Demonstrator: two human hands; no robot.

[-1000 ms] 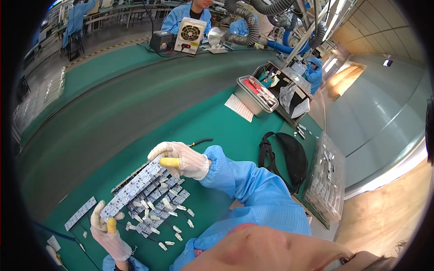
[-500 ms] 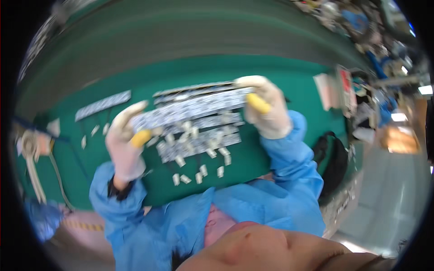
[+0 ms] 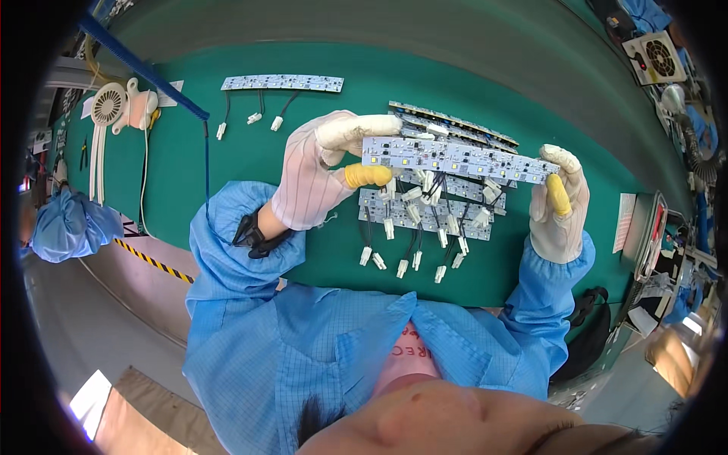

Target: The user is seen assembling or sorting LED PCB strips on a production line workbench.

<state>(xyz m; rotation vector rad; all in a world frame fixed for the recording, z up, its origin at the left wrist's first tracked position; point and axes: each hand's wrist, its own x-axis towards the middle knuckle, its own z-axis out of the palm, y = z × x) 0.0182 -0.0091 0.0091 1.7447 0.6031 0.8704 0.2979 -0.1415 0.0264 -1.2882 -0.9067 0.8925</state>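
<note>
A long white LED circuit board (image 3: 447, 158) is held up level with its row of square LEDs facing me. My left hand (image 3: 322, 163), in a striped white glove with a yellow thumb cover, pinches the board's left end between thumb and fingers. At its right end my right hand (image 3: 560, 199), gloved the same way, grips it between a yellow-covered thumb and the forefinger. Below it lie more LED boards (image 3: 371, 203), with white plug connectors (image 3: 390, 228) on short dark wires. Behind the held board, further boards (image 3: 459, 125) lie stacked, partly hidden.
A single LED board (image 3: 282, 83) with three wired plugs lies farther left on the green mat (image 3: 227, 155). A small white fan (image 3: 110, 105) stands at the far left. A blue coiled cord (image 3: 144, 64) hangs near my left arm. A bin-like holder (image 3: 649, 239) stands at the right edge.
My view has swung round, so the bench and boards appear farther right and turned, and the picture is sharper. Both hands keep hold of the same board by its ends.
</note>
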